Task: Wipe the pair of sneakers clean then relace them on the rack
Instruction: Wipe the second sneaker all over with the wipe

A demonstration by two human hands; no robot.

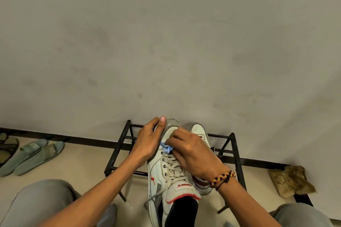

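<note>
Head view: the near white sneaker [167,169] stands on the black metal rack [118,150], toe toward the wall at twelve o'clock, heel and dark opening toward the person at six. The left hand [147,140] grips the grey toe cap from the nine o'clock side, thumb laid over the top. The right hand [191,155] pinches a small blue cloth [167,148], bunched, and presses it on the vamp just above the top eyelets. The second sneaker [198,131] stands just beside, at three o'clock of the first, mostly hidden under the right wrist, which wears a braided bracelet [223,178].

The sneaker looks light and fairly stiff in the sole, with a smooth, wipeable upper that may slide on the thin rack bars; a hold at toe cap or heel collar seems soundest. The laces [171,167] are soft and limp, one end trailing loose toward seven o'clock, so they should be taken by their tips.

Red lettering on the tongue, seen upside down, seems to read "Sparx"; a red mark sits on the side panel. Green slides [35,155] lie on the floor at nine o'clock.
</note>
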